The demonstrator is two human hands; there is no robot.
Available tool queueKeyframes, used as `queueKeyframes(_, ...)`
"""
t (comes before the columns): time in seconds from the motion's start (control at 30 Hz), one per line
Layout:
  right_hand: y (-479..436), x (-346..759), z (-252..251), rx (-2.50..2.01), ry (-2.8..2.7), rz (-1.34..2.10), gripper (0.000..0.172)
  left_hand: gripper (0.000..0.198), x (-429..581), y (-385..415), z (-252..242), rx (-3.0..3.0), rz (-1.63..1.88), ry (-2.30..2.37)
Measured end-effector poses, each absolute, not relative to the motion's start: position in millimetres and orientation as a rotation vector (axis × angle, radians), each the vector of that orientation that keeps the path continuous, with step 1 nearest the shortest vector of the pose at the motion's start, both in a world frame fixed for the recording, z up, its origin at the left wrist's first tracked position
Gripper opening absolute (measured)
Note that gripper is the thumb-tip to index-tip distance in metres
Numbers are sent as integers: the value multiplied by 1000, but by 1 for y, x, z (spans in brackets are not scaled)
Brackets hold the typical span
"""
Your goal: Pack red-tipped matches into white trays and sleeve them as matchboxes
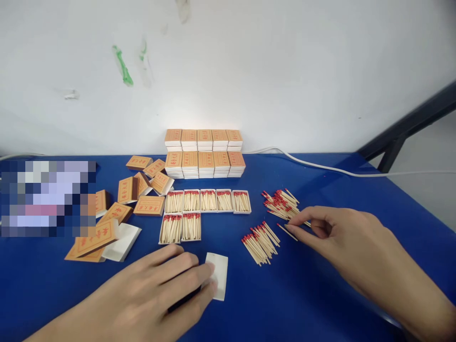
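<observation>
My left hand [156,289] is at the front, with its thumb and forefinger closed on the left side of a small white matchbox tray [221,278] on the table. The fingertips partly cover this tray. My right hand [342,242] pinches a single match [288,232] between thumb and forefinger, close above the tabletop. Beside it lies a loose pile of red-headed matches [281,203]. Nearer the white tray is a second bunch of matches [261,243], lined up roughly side by side. Several trays filled with matches [208,200] stand in two rows behind my left hand.
Stacked matchboxes [205,161] stand in rows near the wall. Several loose orange matchbox sleeves [149,205] are scattered at the left, beside a white tray [123,242]. A pixelated object [46,199] lies far left. A white cable [320,166] crosses the back right of the blue table [320,304].
</observation>
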State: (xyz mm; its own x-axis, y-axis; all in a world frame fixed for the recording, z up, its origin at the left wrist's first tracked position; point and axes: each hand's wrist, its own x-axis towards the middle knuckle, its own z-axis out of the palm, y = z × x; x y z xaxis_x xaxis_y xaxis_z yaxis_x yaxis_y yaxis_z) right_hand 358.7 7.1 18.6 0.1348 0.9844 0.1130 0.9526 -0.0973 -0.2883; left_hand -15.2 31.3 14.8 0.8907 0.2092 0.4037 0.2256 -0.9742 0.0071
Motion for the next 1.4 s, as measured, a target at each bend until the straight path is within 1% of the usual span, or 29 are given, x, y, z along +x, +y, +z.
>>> queueKeyframes(0.23,8,351,26,-2077,-1936,338,56,44,-14,31,15,-3007,-658,-358)
queueKeyframes(0.3,6,355,24,-2075,-1949,373,52,45,-14,31,15,-3003,-659,-360)
queueKeyframes(0.43,4,360,21,-2074,-1967,418,38,39,-14,31,15,-3009,-652,-361)
queueKeyframes(0.53,5,356,23,-2088,-1954,447,31,42,-14,30,14,-3009,-677,-369)
queueKeyframes(0.73,10,342,20,-2054,-1882,456,29,47,-12,30,13,-3004,-712,-374)
queueKeyframes(0.83,11,337,15,-2021,-1849,451,27,45,-12,31,15,-3005,-709,-367)
queueKeyframes(0.9,10,335,12,-1988,-1835,460,28,44,-12,31,16,-3012,-696,-360)
queueKeyframes(1.0,9,336,11,-1944,-1805,404,33,45,-13,31,15,-3006,-687,-367)
queueKeyframes(1.2,13,340,9,-1953,-1801,118,38,50,-14,29,6,-3021,-725,-398)
queueKeyframes(1.4,14,340,6,-1921,-1872,63,38,43,-15,29,13,-3012,-679,-358)
